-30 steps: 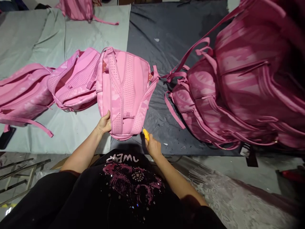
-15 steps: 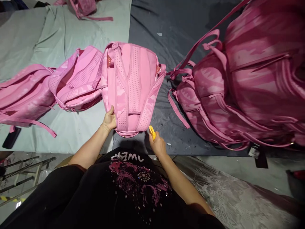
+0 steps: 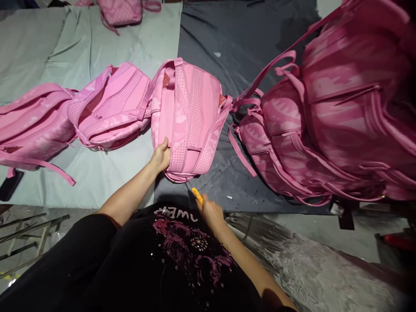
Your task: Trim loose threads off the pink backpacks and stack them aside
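A pink camouflage backpack (image 3: 198,112) lies before me with its dotted back panel and shoulder straps facing up. My left hand (image 3: 161,157) grips its lower left side, thumb on top and the other fingers hidden beneath. In my right hand (image 3: 209,211) are yellow-handled thread snips (image 3: 196,196), their thin metal tip pointing at the backpack's near edge. Whether the tip touches the fabric I cannot tell.
To the left lie another pink backpack (image 3: 110,108) and a further one (image 3: 35,125). Larger stacked pink backpacks (image 3: 351,117) rise at the right. A small pink bag (image 3: 120,11) is at the far edge. Grey cloth (image 3: 260,43) and pale cloth (image 3: 107,182) cover the table.
The backpack has shifted right and turned slightly, my left hand moving with it. My right hand has moved down and slightly left, bringing the snips' tip to the bag's near edge.
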### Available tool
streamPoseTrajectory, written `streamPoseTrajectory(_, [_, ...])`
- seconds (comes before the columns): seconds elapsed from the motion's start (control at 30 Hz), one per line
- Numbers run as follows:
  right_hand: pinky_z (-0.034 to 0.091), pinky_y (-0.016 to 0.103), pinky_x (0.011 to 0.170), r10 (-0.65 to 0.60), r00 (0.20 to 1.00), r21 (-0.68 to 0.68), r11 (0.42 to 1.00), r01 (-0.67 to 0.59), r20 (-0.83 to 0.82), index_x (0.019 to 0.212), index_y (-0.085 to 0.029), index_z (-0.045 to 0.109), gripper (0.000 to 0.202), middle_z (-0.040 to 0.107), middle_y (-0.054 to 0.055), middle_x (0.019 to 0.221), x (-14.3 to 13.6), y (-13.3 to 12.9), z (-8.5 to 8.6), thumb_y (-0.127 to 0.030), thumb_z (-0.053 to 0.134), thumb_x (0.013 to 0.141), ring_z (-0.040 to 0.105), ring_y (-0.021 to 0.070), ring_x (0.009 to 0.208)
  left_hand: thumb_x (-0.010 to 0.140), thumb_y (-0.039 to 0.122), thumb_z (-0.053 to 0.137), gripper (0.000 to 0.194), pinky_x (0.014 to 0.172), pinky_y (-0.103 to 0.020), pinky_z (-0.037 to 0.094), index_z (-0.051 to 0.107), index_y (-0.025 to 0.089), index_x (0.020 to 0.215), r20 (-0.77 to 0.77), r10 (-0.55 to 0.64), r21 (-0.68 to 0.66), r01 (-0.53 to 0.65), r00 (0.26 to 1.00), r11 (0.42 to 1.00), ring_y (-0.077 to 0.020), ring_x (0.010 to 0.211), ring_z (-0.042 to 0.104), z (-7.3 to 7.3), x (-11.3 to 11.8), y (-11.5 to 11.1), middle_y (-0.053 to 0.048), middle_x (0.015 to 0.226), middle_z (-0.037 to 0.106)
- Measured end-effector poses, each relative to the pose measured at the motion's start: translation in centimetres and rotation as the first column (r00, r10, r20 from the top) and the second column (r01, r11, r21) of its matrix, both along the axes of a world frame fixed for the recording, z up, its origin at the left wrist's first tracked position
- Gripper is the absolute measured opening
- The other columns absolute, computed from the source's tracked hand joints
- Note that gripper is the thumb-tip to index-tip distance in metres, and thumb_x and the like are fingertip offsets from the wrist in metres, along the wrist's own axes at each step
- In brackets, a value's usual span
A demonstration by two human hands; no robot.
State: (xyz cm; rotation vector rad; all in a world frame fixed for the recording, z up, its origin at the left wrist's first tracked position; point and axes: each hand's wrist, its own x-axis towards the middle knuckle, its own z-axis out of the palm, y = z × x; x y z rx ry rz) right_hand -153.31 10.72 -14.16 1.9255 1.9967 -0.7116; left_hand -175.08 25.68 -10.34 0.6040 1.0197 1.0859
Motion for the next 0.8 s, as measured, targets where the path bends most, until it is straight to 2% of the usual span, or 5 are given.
streamPoseTrajectory(0.17, [0.041, 0.027, 0.065, -0.019, 0.998, -0.063, 0.998, 0.015, -0.062, 0.12, -0.019, 0.054, 0.036, 0.073, 0.011, 0.094, -0.1, 0.9, 0.3, -0.045, 0.037, 0.1, 0.071, 0.0242, 0.088, 0.085, 0.027, 0.059, 0.062, 0.12, -0.055, 0.017, 0.042, 0.017, 0.144, -0.832, 0.237, 0.412, 0.271, 0.502, 0.87, -0.0335, 0.148, 0.022, -1.2, 1.3, -5.6, -0.017, 0.155, 0.035])
streamPoseTrajectory(0.37, [0.043, 0.027, 0.069, -0.111, 0.99, -0.061, 0.992, 0.106, -0.085, 0.125, -0.017, 0.054, 0.039, 0.073, 0.012, 0.098, -1.1, 0.6, -0.4, -0.043, 0.038, 0.1, 0.071, 0.024, 0.091, 0.076, 0.0, 0.045, 0.075, 0.118, -0.058, 0.01, 0.041, 0.022, 0.148, -0.987, 0.163, 0.105, 0.797, 0.008, 0.594, -0.0305, 0.15, 0.017, -5.3, 1.7, -2.4, -0.013, 0.158, 0.031])
streamPoseTrajectory(0.53, [0.047, 0.029, 0.069, -0.247, 0.945, 0.041, 0.964, 0.261, -0.213, 0.12, -0.014, 0.055, 0.04, 0.072, 0.013, 0.089, -0.2, -1.5, -0.8, -0.04, 0.034, 0.1, 0.071, 0.0247, 0.084, 0.069, 0.001, 0.048, 0.078, 0.109, -0.049, 0.034, 0.047, 0.02, 0.145, -0.949, 0.185, 0.311, 0.651, 0.256, 0.693, -0.0291, 0.116, 0.059, -2.3, 3.7, 1.6, -0.014, 0.117, 0.069])
streamPoseTrajectory(0.7, [0.051, 0.033, 0.083, -0.22, 0.813, 0.36, 0.813, 0.458, -0.539, 0.121, -0.014, 0.056, 0.048, 0.068, 0.018, 0.108, 2.4, -4.9, -1.3, -0.044, 0.028, 0.095, 0.068, 0.0261, 0.099, 0.07, 0.009, 0.054, 0.047, 0.088, -0.036, 0.049, 0.069, 0.017, 0.114, -0.658, 0.417, 0.578, 0.065, 0.627, 0.813, -0.026, 0.09, 0.065, 4.6, 4.9, 3.1, -0.009, 0.093, 0.073])
streamPoseTrajectory(0.8, [0.052, 0.035, 0.083, -0.236, 0.767, 0.363, 0.773, 0.52, -0.596, 0.121, -0.017, 0.056, 0.05, 0.068, 0.016, 0.107, 2.7, -4.2, -0.8, -0.05, 0.028, 0.094, 0.068, 0.0269, 0.096, 0.079, 0.022, 0.055, 0.026, 0.091, -0.036, 0.05, 0.068, 0.017, 0.101, -0.485, 0.538, 0.536, -0.252, 0.689, 0.806, -0.0262, 0.1, 0.063, 4.5, 3.8, 1.3, -0.009, 0.096, 0.071])
